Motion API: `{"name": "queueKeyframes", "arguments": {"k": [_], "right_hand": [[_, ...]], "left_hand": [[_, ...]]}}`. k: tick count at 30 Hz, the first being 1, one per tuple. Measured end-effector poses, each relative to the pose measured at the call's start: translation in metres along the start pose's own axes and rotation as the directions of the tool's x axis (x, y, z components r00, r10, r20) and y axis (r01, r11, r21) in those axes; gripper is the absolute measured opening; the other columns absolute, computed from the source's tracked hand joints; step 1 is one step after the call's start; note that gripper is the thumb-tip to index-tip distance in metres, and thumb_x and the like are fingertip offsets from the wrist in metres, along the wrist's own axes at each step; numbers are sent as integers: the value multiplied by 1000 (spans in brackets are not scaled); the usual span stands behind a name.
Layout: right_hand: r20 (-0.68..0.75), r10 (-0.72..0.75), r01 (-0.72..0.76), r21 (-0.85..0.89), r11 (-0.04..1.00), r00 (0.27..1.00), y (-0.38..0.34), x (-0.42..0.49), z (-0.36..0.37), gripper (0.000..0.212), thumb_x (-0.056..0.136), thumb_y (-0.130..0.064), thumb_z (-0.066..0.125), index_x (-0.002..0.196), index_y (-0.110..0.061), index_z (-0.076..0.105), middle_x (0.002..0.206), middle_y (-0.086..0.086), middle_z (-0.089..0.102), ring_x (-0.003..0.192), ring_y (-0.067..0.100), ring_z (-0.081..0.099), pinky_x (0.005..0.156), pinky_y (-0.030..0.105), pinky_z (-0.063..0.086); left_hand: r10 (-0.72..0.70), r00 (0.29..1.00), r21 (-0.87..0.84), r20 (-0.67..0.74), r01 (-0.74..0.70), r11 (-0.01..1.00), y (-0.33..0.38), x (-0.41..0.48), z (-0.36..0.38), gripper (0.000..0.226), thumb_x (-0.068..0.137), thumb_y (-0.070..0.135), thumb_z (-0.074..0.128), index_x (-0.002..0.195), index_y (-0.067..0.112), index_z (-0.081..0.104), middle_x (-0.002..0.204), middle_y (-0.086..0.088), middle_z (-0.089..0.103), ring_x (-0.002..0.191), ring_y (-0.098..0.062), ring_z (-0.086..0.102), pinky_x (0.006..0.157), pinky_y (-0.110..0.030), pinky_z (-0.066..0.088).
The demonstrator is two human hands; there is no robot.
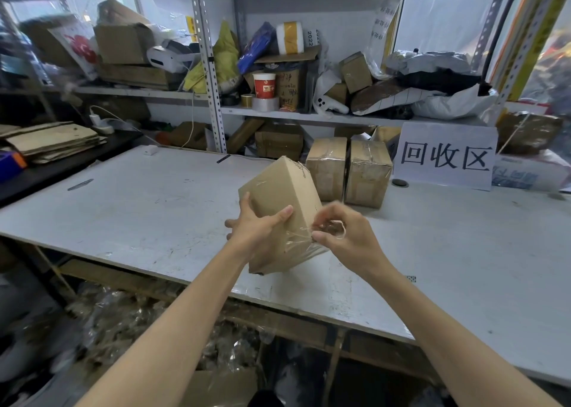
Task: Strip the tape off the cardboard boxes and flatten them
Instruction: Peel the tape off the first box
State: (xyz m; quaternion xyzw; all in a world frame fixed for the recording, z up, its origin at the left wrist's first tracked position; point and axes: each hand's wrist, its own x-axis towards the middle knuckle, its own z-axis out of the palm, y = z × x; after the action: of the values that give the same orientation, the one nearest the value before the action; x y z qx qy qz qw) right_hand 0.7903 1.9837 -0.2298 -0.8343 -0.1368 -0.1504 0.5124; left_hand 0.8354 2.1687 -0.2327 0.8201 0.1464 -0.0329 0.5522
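A small brown cardboard box is held tilted above the white table. My left hand grips its left side, thumb laid across the near face. My right hand pinches a strip of clear tape that stretches from the box's lower right edge. Two more taped boxes stand side by side at the back of the table, one on the left and one on the right.
A white sign with three large characters leans behind the boxes. Flattened cardboard is stacked at the far left. Cluttered metal shelves run along the back. Crumpled tape and cardboard scraps lie under the table's front edge.
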Motion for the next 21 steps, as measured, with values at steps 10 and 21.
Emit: {"name": "queueKeyframes", "arguments": {"k": [10, 21], "right_hand": [[-71, -3, -6, -128, 992, 998, -2, 3, 0, 22, 70, -6, 82, 92, -6, 75, 89, 6, 67, 79, 13, 61, 69, 6, 44], [82, 70, -50, -228, 972, 994, 4, 12, -11, 23, 78, 4, 69, 67, -11, 55, 64, -2, 55, 59, 5, 46, 54, 8, 36]], "left_hand": [[97, 995, 141, 32, -100, 985, -5, -4, 6, 87, 80, 48, 76, 149, 45, 21, 136, -14, 22, 126, -42, 38, 109, -54, 36], [125, 990, 233, 65, -137, 963, -1, -12, 9, 94, 80, 42, 78, 149, 45, 14, 135, -14, 23, 124, -41, 38, 108, -53, 37]]}}
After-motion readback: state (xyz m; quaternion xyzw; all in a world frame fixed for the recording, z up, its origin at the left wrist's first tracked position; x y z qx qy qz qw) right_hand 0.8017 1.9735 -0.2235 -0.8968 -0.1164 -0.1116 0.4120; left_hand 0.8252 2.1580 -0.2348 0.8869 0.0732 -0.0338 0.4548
